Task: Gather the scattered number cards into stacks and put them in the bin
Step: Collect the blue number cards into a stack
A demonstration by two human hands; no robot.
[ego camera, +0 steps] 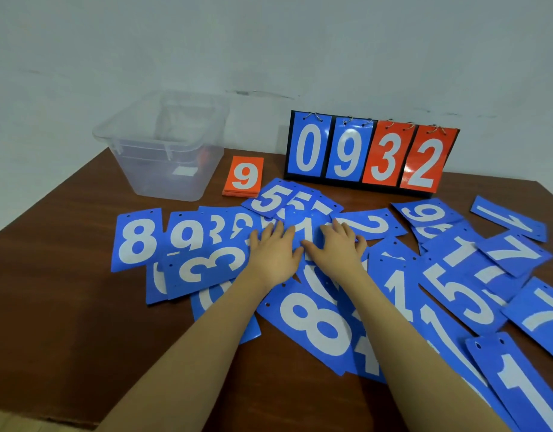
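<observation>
Blue cards [315, 325] overlapping, scoreboard [370, 154] behind

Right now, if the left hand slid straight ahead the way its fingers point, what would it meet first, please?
Probably the overlapping blue 5 cards just beyond the left hand; further along lies the orange 9 stack, though depth is hard to judge.

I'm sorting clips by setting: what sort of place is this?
Probably a plain indoor room, not a sports hall: a brown wooden table against a bare pale wall, holding a flip scoreboard and a clear plastic bin.
</observation>
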